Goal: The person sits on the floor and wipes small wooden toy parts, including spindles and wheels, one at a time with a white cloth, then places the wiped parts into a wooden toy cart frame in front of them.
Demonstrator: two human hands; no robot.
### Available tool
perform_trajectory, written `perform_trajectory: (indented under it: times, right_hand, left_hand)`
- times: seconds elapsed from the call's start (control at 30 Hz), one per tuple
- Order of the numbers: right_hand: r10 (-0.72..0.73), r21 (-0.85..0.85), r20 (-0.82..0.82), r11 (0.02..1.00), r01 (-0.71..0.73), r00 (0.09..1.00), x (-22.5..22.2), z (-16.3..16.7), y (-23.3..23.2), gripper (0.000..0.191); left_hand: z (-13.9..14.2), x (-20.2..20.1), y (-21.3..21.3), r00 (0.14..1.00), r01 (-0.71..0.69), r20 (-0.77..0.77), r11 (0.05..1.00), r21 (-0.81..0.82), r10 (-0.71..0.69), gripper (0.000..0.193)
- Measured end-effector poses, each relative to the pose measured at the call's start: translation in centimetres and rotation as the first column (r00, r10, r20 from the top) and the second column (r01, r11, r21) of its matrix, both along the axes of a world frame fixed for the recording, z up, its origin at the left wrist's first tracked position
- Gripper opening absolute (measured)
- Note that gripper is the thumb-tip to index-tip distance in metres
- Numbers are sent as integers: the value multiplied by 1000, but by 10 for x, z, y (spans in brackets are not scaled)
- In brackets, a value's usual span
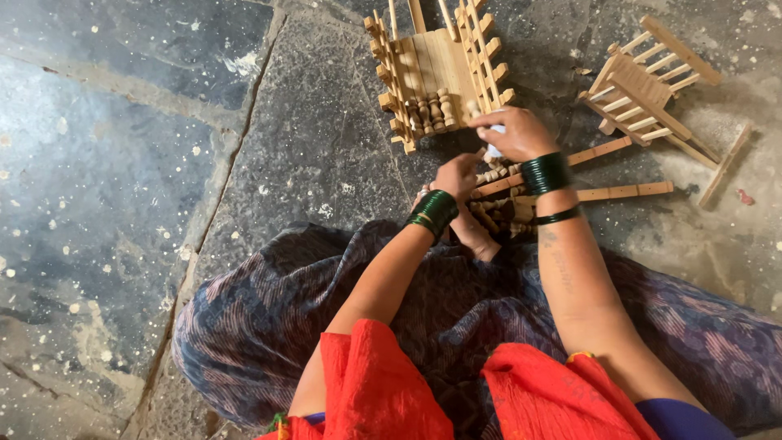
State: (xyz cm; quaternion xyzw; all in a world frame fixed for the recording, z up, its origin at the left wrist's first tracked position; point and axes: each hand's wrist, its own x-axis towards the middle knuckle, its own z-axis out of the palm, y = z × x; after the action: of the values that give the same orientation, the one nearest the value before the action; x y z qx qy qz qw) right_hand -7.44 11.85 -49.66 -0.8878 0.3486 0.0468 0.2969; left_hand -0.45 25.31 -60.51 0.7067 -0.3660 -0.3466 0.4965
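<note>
I sit on a stone floor with wooden toy furniture in front of me. My right hand (pixel 515 133) is closed on a small white object, held just above a wooden frame piece (pixel 607 193) made of long rails and short turned spindles. My left hand (pixel 456 175) grips the near end of that frame, over my foot. Both wrists carry dark green bangles. Just beyond my hands stands a finished small wooden cradle-like piece (pixel 436 69) with slatted sides and a row of turned spindles.
A second small slatted wooden piece (pixel 643 90) lies tipped at the upper right, with a loose wooden stick (pixel 725 165) beside it. The dark stone floor (pixel 163 163) is speckled with dust and wood bits. My patterned skirt covers the foreground.
</note>
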Motion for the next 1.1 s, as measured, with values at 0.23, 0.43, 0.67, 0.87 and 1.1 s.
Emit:
perform_trajectory:
  times: [0.23, 0.43, 0.67, 0.87, 1.1]
  right_hand:
    - [-22, -354, 309, 925, 136, 951, 32, -47, 34, 22]
    - [-43, -389, 331, 904, 178, 943, 39, -66, 27, 24]
    - [-75, -286, 276, 945, 156, 958, 38, -68, 24, 37]
    - [-64, -198, 288, 972, 125, 956, 34, -64, 21, 52]
    - [-128, -123, 279, 978, 168, 952, 17, -58, 23, 59]
  left_hand:
    - [-11, -22, 7, 842, 227, 512, 973, -49, -171, 19]
    - [-21, -18, 1, 610, 395, 667, 894, 212, -428, 18]
    - [-17, -18, 4, 615, 397, 694, 907, 137, -374, 19]
    - [-12, -16, 14, 675, 417, 646, 907, 67, -358, 15]
    - [-10, -20, 21, 613, 440, 742, 897, -37, -270, 8]
